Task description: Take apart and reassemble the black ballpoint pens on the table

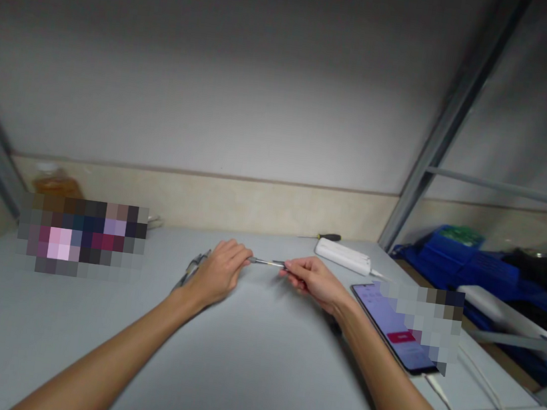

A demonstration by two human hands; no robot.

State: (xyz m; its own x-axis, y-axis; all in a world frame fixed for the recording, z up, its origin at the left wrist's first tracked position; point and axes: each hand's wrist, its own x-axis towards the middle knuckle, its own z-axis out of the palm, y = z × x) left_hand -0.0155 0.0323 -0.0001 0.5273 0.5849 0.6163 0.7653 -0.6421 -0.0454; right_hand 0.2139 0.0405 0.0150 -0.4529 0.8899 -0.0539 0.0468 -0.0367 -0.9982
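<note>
A thin silvery metal rod [268,263] stretches level between my two hands, above the grey table. My left hand [225,267] is closed, palm down, around the rod's left end. My right hand [311,278] pinches the right end between thumb and fingertips. From behind the left hand sticks out a slim grey and dark piece [189,269]; whether it is joined to the rod is hidden by the hand. Beneath my right wrist a small dark thing [335,326] shows in part, too little to name.
Right of my right arm lies a lit phone [389,324], partly blurred out, with a white cable. Behind it are a white power strip [343,256] and a screwdriver [330,237]. A bottle [57,184] stands back left beside pixelated items. A metal frame post [419,170] rises at right.
</note>
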